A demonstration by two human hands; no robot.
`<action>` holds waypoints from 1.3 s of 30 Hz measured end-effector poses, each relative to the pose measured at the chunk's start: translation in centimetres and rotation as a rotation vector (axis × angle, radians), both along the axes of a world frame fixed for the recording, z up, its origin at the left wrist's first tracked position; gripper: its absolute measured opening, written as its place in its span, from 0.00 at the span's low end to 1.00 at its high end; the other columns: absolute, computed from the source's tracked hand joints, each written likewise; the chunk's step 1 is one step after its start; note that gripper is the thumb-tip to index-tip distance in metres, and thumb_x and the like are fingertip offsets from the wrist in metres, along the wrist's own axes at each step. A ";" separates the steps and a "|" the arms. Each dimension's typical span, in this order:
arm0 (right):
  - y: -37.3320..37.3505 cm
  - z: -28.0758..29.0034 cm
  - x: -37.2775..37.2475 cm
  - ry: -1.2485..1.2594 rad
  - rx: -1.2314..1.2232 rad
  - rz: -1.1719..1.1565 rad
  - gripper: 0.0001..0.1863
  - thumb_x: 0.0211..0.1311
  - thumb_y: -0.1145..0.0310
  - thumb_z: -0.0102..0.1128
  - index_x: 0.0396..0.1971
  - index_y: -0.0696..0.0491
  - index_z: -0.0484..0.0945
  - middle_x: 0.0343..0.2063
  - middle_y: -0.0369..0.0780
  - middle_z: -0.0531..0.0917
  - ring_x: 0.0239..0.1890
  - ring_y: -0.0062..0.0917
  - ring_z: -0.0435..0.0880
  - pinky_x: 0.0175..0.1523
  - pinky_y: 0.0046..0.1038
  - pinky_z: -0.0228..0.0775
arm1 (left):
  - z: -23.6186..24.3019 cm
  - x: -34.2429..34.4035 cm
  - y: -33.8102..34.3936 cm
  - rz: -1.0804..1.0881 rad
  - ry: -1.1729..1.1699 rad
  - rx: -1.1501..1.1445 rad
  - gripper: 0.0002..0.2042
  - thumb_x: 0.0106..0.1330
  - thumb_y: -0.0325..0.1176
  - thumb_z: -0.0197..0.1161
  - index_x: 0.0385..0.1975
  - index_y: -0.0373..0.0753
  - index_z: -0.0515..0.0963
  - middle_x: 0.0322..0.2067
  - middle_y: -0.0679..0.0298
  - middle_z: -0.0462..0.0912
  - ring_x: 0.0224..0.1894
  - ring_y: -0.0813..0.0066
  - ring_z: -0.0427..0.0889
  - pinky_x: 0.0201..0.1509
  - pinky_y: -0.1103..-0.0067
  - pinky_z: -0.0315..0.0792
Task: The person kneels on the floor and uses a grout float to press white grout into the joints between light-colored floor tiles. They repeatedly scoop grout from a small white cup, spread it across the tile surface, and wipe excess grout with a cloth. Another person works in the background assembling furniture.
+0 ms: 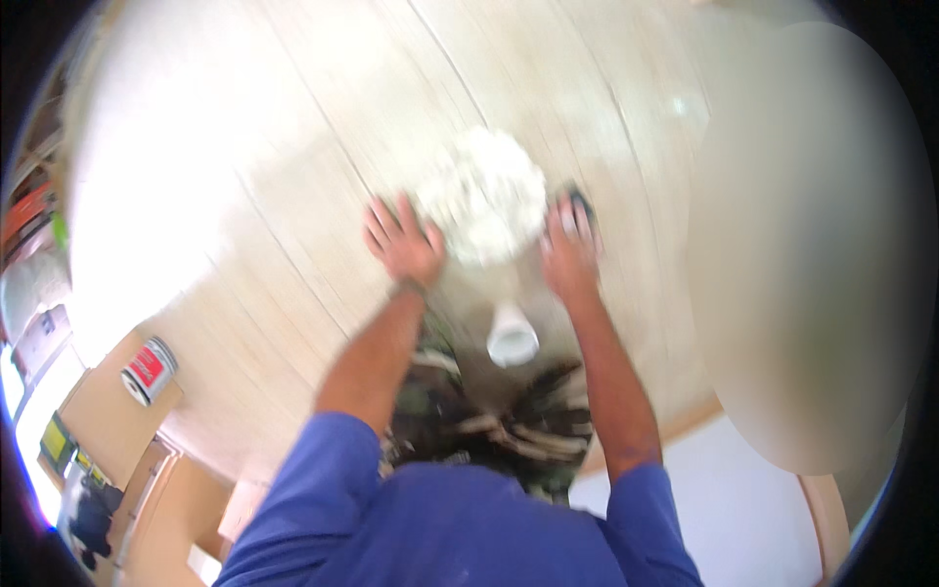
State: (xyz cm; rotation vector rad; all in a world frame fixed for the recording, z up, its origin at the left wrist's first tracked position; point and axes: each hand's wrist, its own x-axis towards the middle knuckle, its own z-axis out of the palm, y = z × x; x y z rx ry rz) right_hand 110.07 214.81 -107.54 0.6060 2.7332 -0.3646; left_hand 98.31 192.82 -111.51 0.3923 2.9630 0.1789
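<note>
On the pale planked surface (293, 230) in front of me is a roundish white thing with a rough, lumpy top (484, 201); blur hides what it is made of. My left hand (406, 245) lies at its left edge, fingers spread and palm down. On its right side my right hand (570, 249) has its fingers on a small dark object (583, 207), mostly covered by them. Between my forearms, nearer to me, is a white flared, cup-like piece (512, 338), its round mouth toward me.
At the left, a red and white can (149, 371) is by a cardboard box (122, 411). Several mixed items line the far left edge. A large blurred patch covers the right side. A white panel with a wooden edge (719, 499) shows at the lower right.
</note>
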 end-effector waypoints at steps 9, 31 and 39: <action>-0.9 1.4 11.4 0.056 -0.025 0.107 0.30 0.59 0.64 0.52 0.61 0.54 0.60 0.66 0.43 0.54 0.68 0.38 0.51 0.67 0.48 0.43 | 1.7 -0.1 -1.7 0.090 0.042 0.026 0.30 0.57 0.44 0.49 0.62 0.43 0.60 0.65 0.44 0.48 0.68 0.44 0.42 0.67 0.51 0.36; 7.5 -4.9 13.5 0.321 0.131 -0.611 0.34 0.56 0.57 0.49 0.63 0.54 0.57 0.65 0.47 0.56 0.68 0.40 0.50 0.68 0.49 0.34 | 0.3 1.7 1.0 0.059 0.040 -0.084 0.29 0.66 0.48 0.36 0.67 0.45 0.49 0.68 0.47 0.41 0.69 0.48 0.40 0.67 0.54 0.38; 6.3 -5.4 13.1 0.415 0.098 -0.638 0.32 0.58 0.55 0.46 0.62 0.52 0.59 0.65 0.45 0.57 0.67 0.38 0.52 0.69 0.46 0.36 | -0.9 0.4 -1.4 0.022 0.041 -0.158 0.30 0.66 0.51 0.36 0.66 0.44 0.49 0.67 0.46 0.42 0.69 0.47 0.43 0.68 0.56 0.41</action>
